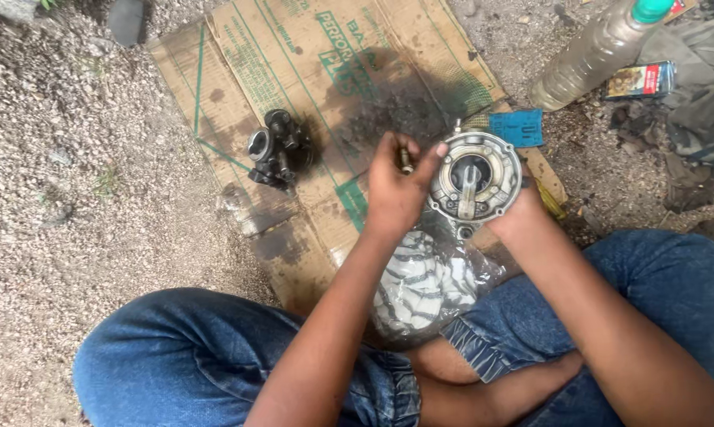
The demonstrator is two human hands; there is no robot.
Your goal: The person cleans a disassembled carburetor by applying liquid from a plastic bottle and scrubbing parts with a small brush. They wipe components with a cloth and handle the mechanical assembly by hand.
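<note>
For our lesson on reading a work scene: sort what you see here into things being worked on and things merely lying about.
In hand:
round metal housing, held by the right hand
small brass part, pinched by the left hand

Lying about:
dark metal assembly on the cardboard
plastic bottle
blue card
clear bag
</note>
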